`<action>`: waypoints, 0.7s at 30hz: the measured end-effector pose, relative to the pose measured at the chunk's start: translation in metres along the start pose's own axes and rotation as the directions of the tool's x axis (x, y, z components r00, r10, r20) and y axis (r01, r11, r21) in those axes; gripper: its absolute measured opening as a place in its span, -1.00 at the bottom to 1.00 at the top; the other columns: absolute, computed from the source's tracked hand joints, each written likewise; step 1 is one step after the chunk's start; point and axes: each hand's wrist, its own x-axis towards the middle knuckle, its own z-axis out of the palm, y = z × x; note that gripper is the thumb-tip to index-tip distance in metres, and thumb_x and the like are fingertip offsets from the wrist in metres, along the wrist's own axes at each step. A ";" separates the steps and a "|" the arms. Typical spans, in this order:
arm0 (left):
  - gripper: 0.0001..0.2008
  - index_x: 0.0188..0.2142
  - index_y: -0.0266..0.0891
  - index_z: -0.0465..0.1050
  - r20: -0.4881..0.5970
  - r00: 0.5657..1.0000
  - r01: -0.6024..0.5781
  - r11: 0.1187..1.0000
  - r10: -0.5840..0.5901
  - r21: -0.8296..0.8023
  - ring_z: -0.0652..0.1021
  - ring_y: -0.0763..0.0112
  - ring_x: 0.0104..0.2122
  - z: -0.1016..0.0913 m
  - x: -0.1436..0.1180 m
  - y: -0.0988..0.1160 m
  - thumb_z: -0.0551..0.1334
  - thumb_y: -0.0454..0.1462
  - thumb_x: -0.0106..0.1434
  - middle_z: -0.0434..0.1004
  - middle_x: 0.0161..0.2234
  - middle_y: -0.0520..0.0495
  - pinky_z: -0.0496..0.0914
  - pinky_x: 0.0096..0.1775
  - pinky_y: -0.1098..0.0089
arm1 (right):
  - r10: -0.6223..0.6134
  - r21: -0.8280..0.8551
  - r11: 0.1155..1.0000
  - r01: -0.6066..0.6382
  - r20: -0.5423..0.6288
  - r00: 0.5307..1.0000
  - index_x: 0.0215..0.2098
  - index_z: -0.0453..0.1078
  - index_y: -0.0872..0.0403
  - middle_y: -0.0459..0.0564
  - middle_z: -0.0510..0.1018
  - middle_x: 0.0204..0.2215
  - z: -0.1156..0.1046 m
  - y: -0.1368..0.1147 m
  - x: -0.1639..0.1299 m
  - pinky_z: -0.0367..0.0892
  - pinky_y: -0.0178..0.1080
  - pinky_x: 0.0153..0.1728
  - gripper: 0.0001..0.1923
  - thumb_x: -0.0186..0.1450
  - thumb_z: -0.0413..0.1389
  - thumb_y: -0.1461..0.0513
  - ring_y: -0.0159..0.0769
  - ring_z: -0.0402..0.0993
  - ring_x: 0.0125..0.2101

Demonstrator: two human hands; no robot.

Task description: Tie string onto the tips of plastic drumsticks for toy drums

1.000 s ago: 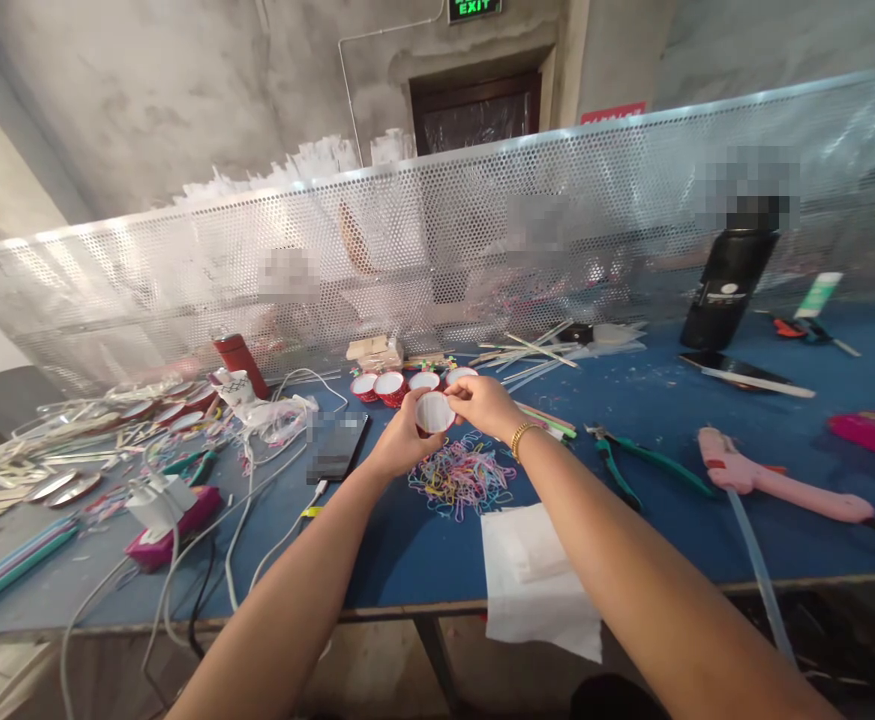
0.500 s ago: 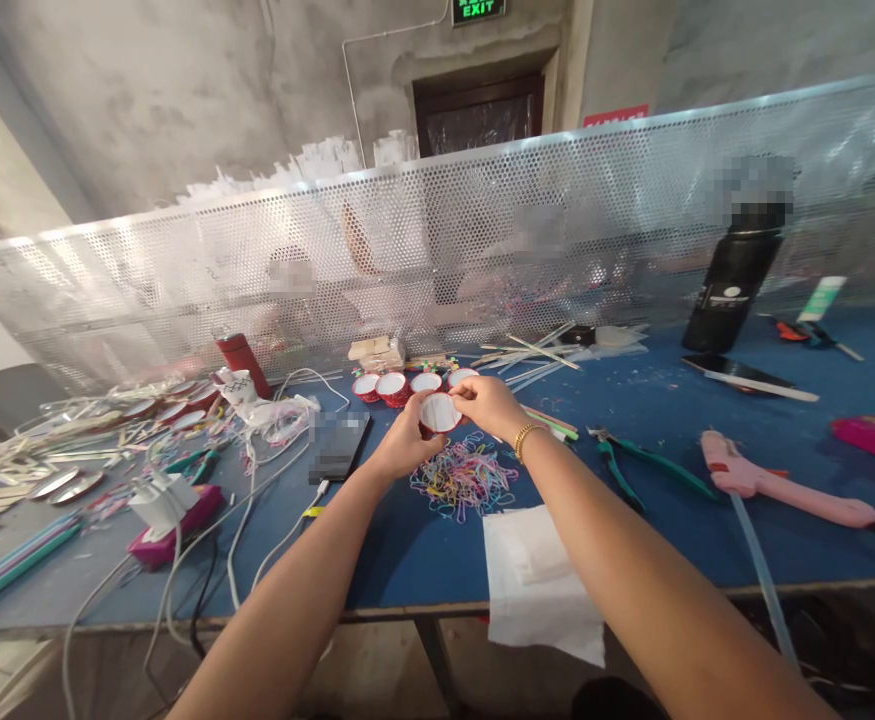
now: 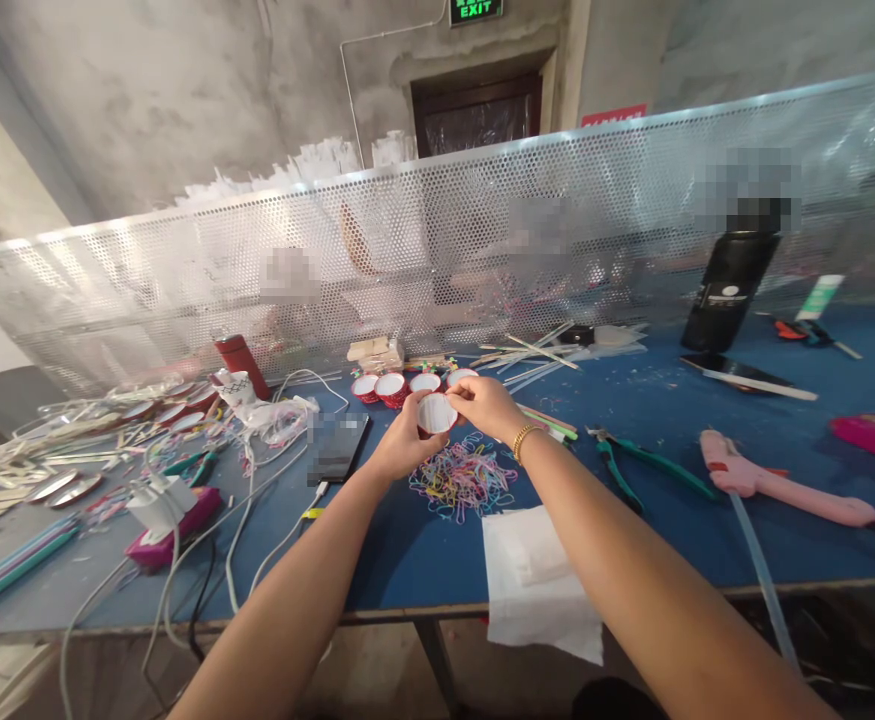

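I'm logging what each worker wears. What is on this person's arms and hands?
Both forearms are bare, with no sleeves in view and no gloves on the left hand or right hand. The only item worn is a gold beaded bracelet on the right wrist.

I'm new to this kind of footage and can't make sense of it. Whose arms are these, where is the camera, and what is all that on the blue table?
There is no machine here: the camera sits on a person's head and looks down at their own two bare arms. The left hand and right hand together hold a small red cup with a white inside above the blue table. Under it lies a heap of coloured rubber bands. More red cups stand behind. Nearby are a phone, a white napkin, green pliers, a pink glue gun and a black bottle.
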 end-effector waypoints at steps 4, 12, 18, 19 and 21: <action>-0.27 0.28 -0.23 0.12 -0.002 1.000 -0.004 1.000 0.004 0.017 0.54 0.31 -0.26 0.001 0.000 0.001 0.32 -0.20 0.17 0.50 -0.04 -0.15 0.45 -0.25 0.32 | -0.002 -0.026 1.000 0.002 0.005 1.000 -0.42 0.49 0.07 -0.12 0.58 -0.62 0.000 0.000 0.000 0.36 -0.37 -0.49 -0.85 0.31 0.14 0.30 -0.37 0.52 -0.61; -0.32 0.26 -0.23 0.16 0.007 1.000 -0.029 0.998 0.028 0.063 0.52 0.35 -0.29 -0.001 -0.002 0.007 0.31 -0.23 0.17 0.50 -0.06 -0.13 0.44 -0.27 0.35 | 0.001 -0.067 0.998 0.000 0.014 1.000 -0.45 0.47 0.06 -0.14 0.55 -0.65 -0.001 -0.002 -0.001 0.37 -0.34 -0.44 -0.83 0.32 0.14 0.31 -0.35 0.52 -0.60; -0.31 0.27 -0.24 0.16 0.020 0.999 -0.039 0.996 0.037 0.086 0.52 0.34 -0.30 -0.002 -0.001 0.009 0.31 -0.23 0.17 0.51 -0.11 -0.12 0.43 -0.29 0.35 | 0.000 -0.090 0.996 0.001 0.015 1.000 -0.48 0.47 0.05 -0.14 0.53 -0.68 -0.002 -0.002 -0.001 0.35 -0.35 -0.45 -0.81 0.31 0.14 0.31 -0.35 0.51 -0.60; -0.31 0.27 -0.23 0.16 0.023 0.999 -0.037 0.996 0.036 0.087 0.51 0.34 -0.31 -0.002 -0.001 0.009 0.31 -0.23 0.17 0.51 -0.11 -0.12 0.42 -0.29 0.35 | -0.001 -0.090 0.996 0.002 0.016 1.000 -0.48 0.47 0.05 -0.14 0.53 -0.68 -0.002 -0.001 -0.001 0.35 -0.35 -0.45 -0.80 0.30 0.14 0.31 -0.35 0.51 -0.61; -0.31 0.27 -0.22 0.16 0.025 0.999 -0.039 0.995 0.037 0.090 0.51 0.34 -0.31 -0.003 -0.001 0.010 0.31 -0.23 0.17 0.52 -0.10 -0.13 0.42 -0.30 0.36 | -0.003 -0.090 0.996 0.005 0.014 1.000 -0.49 0.47 0.05 -0.14 0.53 -0.68 -0.002 0.000 -0.001 0.35 -0.35 -0.46 -0.80 0.30 0.14 0.31 -0.35 0.51 -0.61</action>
